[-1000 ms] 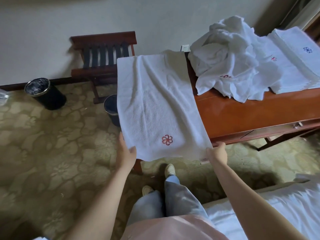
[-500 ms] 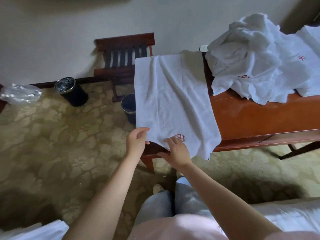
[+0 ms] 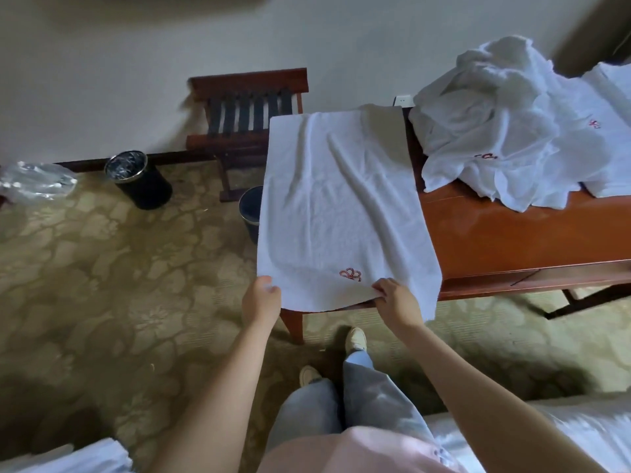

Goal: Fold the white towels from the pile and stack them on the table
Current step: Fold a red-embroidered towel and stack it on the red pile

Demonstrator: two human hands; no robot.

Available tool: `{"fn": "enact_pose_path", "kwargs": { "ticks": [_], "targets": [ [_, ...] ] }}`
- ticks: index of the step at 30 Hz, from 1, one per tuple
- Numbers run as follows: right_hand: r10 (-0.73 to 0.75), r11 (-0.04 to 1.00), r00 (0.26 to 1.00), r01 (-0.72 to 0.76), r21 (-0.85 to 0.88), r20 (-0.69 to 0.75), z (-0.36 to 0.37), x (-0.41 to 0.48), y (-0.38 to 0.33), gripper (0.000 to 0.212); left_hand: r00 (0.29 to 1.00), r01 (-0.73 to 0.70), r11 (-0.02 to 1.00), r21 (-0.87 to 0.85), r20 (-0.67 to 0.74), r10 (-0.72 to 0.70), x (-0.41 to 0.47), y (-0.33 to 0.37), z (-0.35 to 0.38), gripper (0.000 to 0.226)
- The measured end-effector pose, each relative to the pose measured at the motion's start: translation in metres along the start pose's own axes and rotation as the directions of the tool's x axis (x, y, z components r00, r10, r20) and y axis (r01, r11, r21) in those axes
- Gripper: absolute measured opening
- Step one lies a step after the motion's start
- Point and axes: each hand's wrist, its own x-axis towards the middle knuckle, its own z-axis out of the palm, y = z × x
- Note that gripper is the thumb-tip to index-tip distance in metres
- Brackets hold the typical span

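Our left hand [image 3: 261, 298] and right hand [image 3: 396, 300] pinch the near hem of a rectangular white terry towel [image 3: 334, 206] spread over the glossy wooden counter's [image 3: 512, 240] left end, with a crumpled pile [image 3: 495, 131] at its far edge.

You stand in a hotel room: a slatted luggage rack [image 3: 247, 107] by the wall [image 3: 102, 80], floral carpet [image 3: 102, 285], a small black waste bin [image 3: 138, 180], white bedding [image 3: 580, 435] beside you, and logo-embroidered white towels [image 3: 495, 131] on a polished table [image 3: 512, 240].

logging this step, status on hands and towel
Left hand pinches near corner of spread white terry towel; right hand pinches its near edge. Towel on brown wooden table. Crumpled white towel pile beside it.
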Motion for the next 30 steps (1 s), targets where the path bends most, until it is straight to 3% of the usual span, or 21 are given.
{"fn": "enact_pose_path", "kwargs": {
  "ticks": [3,5,7,9,12,14,19,23,30],
  "targets": [
    [-0.018,0.998,1.0,0.018,0.058,0.002,-0.009,-0.001,-0.01,0.023,0.999,-0.05,0.963,0.264,0.023,0.046,-0.012,-0.006,0.023,0.062],
    [-0.025,0.998,1.0,0.024,0.061,0.019,-0.016,0.0,-0.015,0.025,0.959,-0.281,0.827,0.488,0.112,0.26,-0.025,-0.007,0.039,0.075],
    [-0.03,0.999,0.999,0.029,0.041,0.017,-0.023,-0.001,-0.018,0.025,0.852,-0.523,0.658,0.542,0.294,0.434,-0.038,-0.001,0.061,0.081],
    [-0.031,0.999,0.999,0.031,0.039,0.006,-0.03,-0.003,-0.02,0.02,0.792,-0.608,0.608,0.51,0.35,0.5,-0.05,0.011,0.081,0.076],
    [-0.054,0.998,0.999,0.054,0.014,0.004,-0.039,-0.005,-0.02,0.013,0.767,-0.627,0.66,0.414,0.184,0.615,-0.058,0.026,0.096,0.038],
    [-0.072,0.995,0.997,0.073,-0.063,0.018,-0.044,-0.004,-0.018,0.014,0.769,-0.604,0.657,0.451,0.114,0.629,-0.055,0.025,0.093,0.023],
    [-0.083,0.935,0.994,0.104,-0.34,0.076,-0.046,-0.001,-0.007,0.021,0.81,-0.517,0.516,0.682,0.197,0.552,-0.044,0.013,0.059,0.013],
    [-0.052,0.895,0.994,0.088,-0.438,0.093,-0.032,-0.004,0.002,0.019,0.821,-0.472,0.439,0.765,0.199,0.535,-0.039,0.012,0.026,0.017],
    [0.168,0.949,0.985,-0.172,-0.264,-0.036,-0.012,-0.012,0.028,0.018,0.923,-0.308,0.52,0.797,0.118,0.366,-0.024,0.004,-0.009,0.026]
  ]
}}
